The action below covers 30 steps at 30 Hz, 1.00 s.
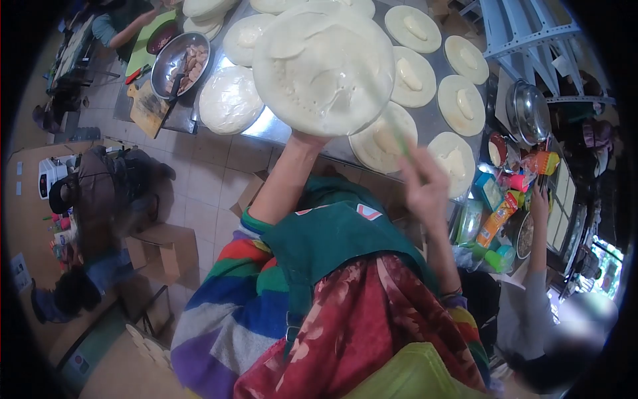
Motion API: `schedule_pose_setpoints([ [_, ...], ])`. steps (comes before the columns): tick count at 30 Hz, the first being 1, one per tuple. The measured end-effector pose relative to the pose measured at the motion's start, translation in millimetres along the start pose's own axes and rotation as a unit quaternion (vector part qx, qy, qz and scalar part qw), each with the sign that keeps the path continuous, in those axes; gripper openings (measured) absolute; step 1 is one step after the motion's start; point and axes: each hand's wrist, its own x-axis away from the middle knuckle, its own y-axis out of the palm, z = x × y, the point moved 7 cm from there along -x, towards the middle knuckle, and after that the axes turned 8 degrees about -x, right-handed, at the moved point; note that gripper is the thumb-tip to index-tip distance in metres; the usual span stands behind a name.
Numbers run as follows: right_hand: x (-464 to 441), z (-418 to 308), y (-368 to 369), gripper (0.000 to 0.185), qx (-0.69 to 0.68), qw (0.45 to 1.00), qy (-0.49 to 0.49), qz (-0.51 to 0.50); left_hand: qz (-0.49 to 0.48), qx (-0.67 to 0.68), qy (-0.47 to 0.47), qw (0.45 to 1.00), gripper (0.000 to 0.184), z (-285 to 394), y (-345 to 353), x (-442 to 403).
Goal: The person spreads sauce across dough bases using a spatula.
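Observation:
A large flat dough round (322, 70) with a glossy, smeared top is held up in front of me. My left hand (308, 138) supports it from below; the fingers are hidden under the dough. My right hand (426, 186) is closed around a thin green-handled tool (401, 141), which is blurred by motion. The tool reaches over the right side of the dough round; its tip is too smeared to make out. Beneath and beside it, several flat dough rounds (460, 106) topped with a pale dollop lie on the metal table (266, 128).
Left on the table are a shiny dough round (230, 106), a metal bowl (193, 48) of pinkish pieces and a wooden board (147, 110). Metal lids (528, 110) and colourful packets (498, 216) crowd the right. Co-workers (531, 306) stand nearby. A cardboard box (161, 251) is on the floor.

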Motion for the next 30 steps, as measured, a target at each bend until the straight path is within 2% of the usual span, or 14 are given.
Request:
schedule_pose_setpoints([
  [1, -14, 4, -14, 0.035, -0.019, 0.997, 0.062, 0.032, 0.002, -0.003, -0.004, 1.0, 0.062, 0, -1, 2],
  [3, -46, -5, -29, 0.036, 0.037, 0.997, 0.048, 0.05, 0.007, -0.011, -0.012, 1.0, 0.062, -4, -4, 5],
  [6, -63, -5, 2, 0.037, -0.007, 0.998, -0.06, 0.015, 0.013, -0.019, -0.031, 0.999, 0.062, -11, -9, 14],
  [10, -8, -40, 62, 0.045, 0.144, 0.963, -0.109, -0.201, 0.025, -0.031, -0.053, 0.998, 0.061, -11, -21, 31],
  [12, -5, -36, 55, 0.041, 0.035, 0.976, -0.08, -0.2, 0.026, -0.033, -0.059, 0.997, 0.061, -11, -24, 36],
  [14, -28, -13, 26, 0.038, 0.004, 0.994, -0.008, -0.11, 0.027, -0.03, -0.064, 0.997, 0.061, -15, -26, 36],
  [15, -45, -15, 13, 0.034, -0.023, 0.999, -0.03, -0.031, 0.028, -0.027, -0.064, 0.997, 0.061, -16, -27, 35],
  [18, -35, -7, 26, 0.035, 0.083, 0.992, -0.049, -0.082, 0.03, -0.032, -0.067, 0.997, 0.061, -19, -28, 35],
  [19, -16, -14, 42, 0.038, 0.162, 0.97, -0.114, -0.141, 0.032, -0.036, -0.067, 0.997, 0.061, -17, -30, 37],
  [22, 10, -33, 52, 0.038, 0.072, 0.967, -0.069, -0.235, 0.031, -0.041, -0.07, 0.996, 0.061, -14, -31, 41],
  [25, -29, -4, 1, 0.032, -0.012, 0.999, 0.016, -0.04, 0.029, -0.032, -0.072, 0.996, 0.061, -17, -32, 35],
  [26, -44, -7, -13, 0.034, 0.03, 0.999, 0.017, -0.001, 0.03, -0.03, -0.075, 0.996, 0.061, -20, -32, 35],
  [28, -35, 11, -3, 0.038, 0.107, 0.993, -0.005, -0.054, 0.03, -0.03, -0.078, 0.996, 0.061, -24, -32, 35],
  [30, 1, -9, 28, 0.044, 0.108, 0.98, -0.113, -0.12, 0.033, -0.034, -0.075, 0.996, 0.061, -23, -33, 35],
])
